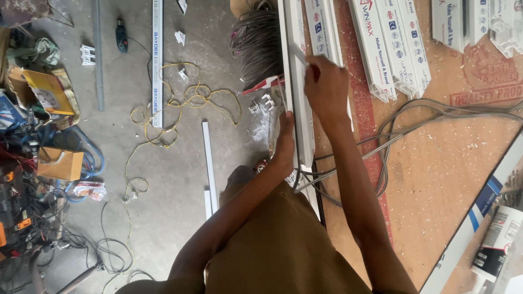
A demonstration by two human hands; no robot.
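Note:
A long white plastic cable channel (298,71) lies along the left edge of a brown wooden board (436,163). My left hand (285,142) grips the channel's side near its lower end. My right hand (325,84) is closed on the channel higher up, fingers pinching its top edge. Grey cables (381,139) run from under the channel across the board to the right.
More white channel pieces (389,46) lie at the board's top. A coil of grey wire (259,43) sits left of the channel. On the concrete floor are a yellow cord (169,117), white strips (157,60), boxes and tools (49,92), and tangled cables at far left.

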